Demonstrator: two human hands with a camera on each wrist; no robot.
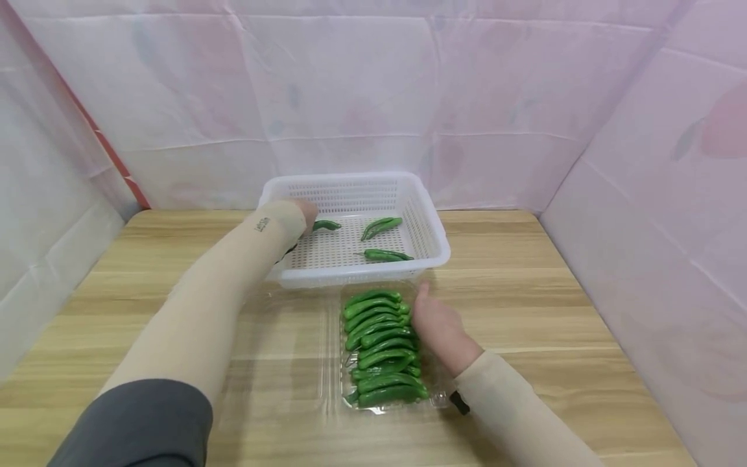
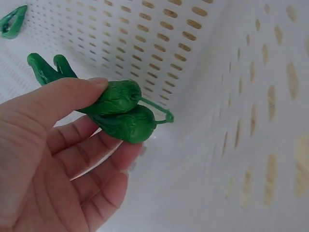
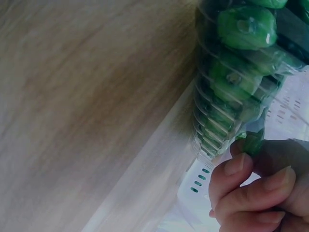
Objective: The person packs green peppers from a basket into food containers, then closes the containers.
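Inside the white basket, my left hand (image 1: 307,215) pinches two green chili peppers (image 2: 120,113) between thumb and fingers. Their stems point toward the basket wall, and their tips (image 1: 328,225) show beyond the hand in the head view. My right hand (image 1: 439,324) is at the right edge of a clear plastic box (image 1: 376,411), fingers curled at its rim in the right wrist view. Green chili peppers (image 1: 385,340) lie crosswise in a packed column in that box. A clear lid (image 1: 286,353) lies opened out to the left, partly behind my left forearm.
The white perforated basket (image 1: 440,253) stands behind the box, close to the curtain (image 1: 350,97). More peppers (image 1: 382,226) lie on its right side, with others (image 1: 386,255) nearer the front wall. Wood-grain tabletop (image 1: 525,292) extends around both containers.
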